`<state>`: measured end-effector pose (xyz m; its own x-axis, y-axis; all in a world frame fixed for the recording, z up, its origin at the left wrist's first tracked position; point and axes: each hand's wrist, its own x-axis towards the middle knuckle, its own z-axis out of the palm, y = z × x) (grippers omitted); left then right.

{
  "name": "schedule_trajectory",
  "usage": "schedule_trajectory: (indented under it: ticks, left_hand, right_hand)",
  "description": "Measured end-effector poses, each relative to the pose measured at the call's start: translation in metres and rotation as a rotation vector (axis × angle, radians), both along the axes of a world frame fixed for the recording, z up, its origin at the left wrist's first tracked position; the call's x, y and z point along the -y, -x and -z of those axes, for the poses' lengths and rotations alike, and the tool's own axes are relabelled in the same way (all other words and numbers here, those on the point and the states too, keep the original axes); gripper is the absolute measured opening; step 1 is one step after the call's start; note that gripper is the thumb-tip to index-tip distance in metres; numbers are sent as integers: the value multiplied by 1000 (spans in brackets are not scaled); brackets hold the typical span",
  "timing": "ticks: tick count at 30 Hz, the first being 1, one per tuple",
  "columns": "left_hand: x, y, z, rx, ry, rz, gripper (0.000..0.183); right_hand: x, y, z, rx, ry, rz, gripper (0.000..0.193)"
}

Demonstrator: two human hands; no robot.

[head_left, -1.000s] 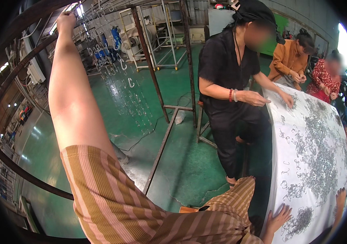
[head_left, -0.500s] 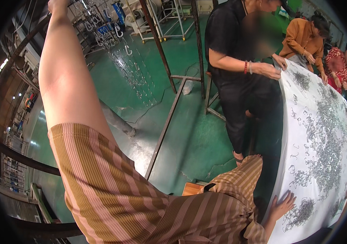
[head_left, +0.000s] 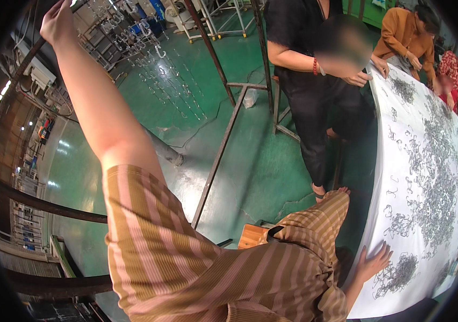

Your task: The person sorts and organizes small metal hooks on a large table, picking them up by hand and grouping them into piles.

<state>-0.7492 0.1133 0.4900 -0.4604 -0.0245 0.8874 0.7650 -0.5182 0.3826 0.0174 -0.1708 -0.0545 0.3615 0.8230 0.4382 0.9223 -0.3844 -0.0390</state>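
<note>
My left arm stretches up to the far left, where my left hand point(head_left: 58, 22) is raised beside a dark metal bar. Its fingers look bent together at the picture's top edge; a small pale bit shows at their tips, too small to name. To its right hang strands of shiny metal hooks point(head_left: 156, 51). At the lower right my right hand point(head_left: 374, 263) lies flat with fingers spread on the white-covered table point(head_left: 371, 214). By its fingertips is a tangled pile of thin dark metal hooks point(head_left: 401, 273). A larger spread of hooks point(head_left: 435, 188) covers the table's middle.
A person in black point(head_left: 304, 70) stands at the table's far left corner, hands at its edge. Beyond are a person in orange point(head_left: 403, 43) and another in red point(head_left: 454, 75). A metal floor frame point(head_left: 221, 145) and wooden stool point(head_left: 252, 236) stand left of the table.
My left hand shows more fully, lower in the picture, with the arm shifted rightward at the elbow. My right hand stays on the table. The person in black leans further over the corner.
</note>
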Motion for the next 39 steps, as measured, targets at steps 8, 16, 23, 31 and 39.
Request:
schedule_trajectory:
  ticks: [8,16,23,31,39]
  left_hand:
    - [8,-263,138,-56,-196,338,11]
    - [-12,-544,337,-458,736,1233,7]
    - [114,-700,464,-1273,711,1609,8]
    - [166,-749,492,-1497,449,1518,7]
    - [174,-744,485,-1547,387,1424,6]
  right_hand:
    - [4,10,-16,-233,-336,39,51]
    - [11,18,-30,-506,-908,352,32]
    - [20,15,-24,-646,-1204,486,33]
    - [14,16,-31,-752,-1223,450,33]
    - [16,14,-30,-752,-1194,457,33]
